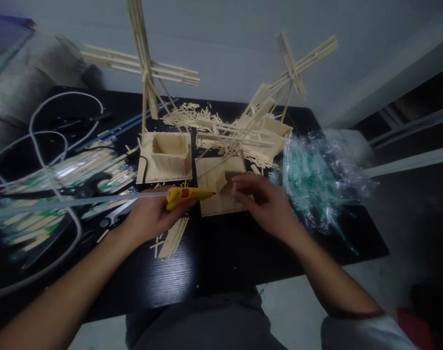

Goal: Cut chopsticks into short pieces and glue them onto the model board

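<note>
My left hand (151, 214) is wrapped round a yellow glue gun (185, 194), whose nozzle points right. A long translucent glue stick runs out of its back end to the left. In front of the nozzle lies a flat base of wooden sticks (214, 177) with a small box-shaped wall (226, 184) on it. My right hand (268, 201) is at the right side of this box, thumb and fingers pinched together. What they hold, if anything, is too small to make out. A finished-looking stick base with an open box (166, 160) stands to the left.
Windmill-like stick crosses (144, 70) rise at the back left and back right. Loose short sticks (195, 116) lie behind the bases. Bagged sticks (61, 175), a white cable (35, 133) and tools crowd the left. Green-tinted plastic packets (309, 175) lie right.
</note>
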### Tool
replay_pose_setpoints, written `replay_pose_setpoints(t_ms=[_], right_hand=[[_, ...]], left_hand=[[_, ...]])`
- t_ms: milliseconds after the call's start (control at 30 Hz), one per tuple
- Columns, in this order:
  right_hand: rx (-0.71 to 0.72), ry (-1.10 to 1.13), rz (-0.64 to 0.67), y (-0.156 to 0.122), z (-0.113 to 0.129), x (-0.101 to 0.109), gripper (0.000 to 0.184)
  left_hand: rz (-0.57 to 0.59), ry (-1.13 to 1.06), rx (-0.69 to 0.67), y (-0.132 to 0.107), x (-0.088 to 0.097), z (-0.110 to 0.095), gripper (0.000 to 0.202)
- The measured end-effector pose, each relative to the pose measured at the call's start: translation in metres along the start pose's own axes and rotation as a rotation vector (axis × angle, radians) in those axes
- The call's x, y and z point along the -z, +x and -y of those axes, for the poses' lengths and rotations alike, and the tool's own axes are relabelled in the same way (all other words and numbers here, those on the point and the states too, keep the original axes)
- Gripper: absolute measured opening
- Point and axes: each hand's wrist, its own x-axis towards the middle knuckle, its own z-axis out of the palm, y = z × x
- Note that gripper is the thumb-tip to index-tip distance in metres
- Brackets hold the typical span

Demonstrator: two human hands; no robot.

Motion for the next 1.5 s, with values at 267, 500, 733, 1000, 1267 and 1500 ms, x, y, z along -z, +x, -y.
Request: replay_pose_setpoints(t_ms=[267,500,733,1000,1267,1500], right_hand=[[0.013,0.082,-0.247,-0.005,-0.029,-0.014,0.013],[0.042,0.036,-0.271,-0.007,-0.027,-0.018,0.01],[0.065,0.046,-0.236,-0.008,-0.029,-0.023,0.007],[0.208,-0.121,-0.264,-0.008,-0.028,-0.026,0.014],[0.355,-0.265,-0.279,-0.007,-0.029,-0.033,0.02],[0.324,-0.287,-0.232,-0.007,-0.035,-0.034,0.011]], left_hand=[[-0.039,0.055,-0.081,0.003,-0.009,0.0,0.033],[-0.04,0.169,-0.088,0.006,-0.007,-0.001,0.043],[-0.041,0.165,-0.034,0.004,-0.007,-0.001,0.04],[-0.03,0.114,-0.038,0.01,-0.005,-0.011,0.042],[-0.013,0.104,-0.007,0.007,-0.007,-0.005,0.036],[-0.029,0.062,-0.056,0.007,-0.008,-0.007,0.029]])
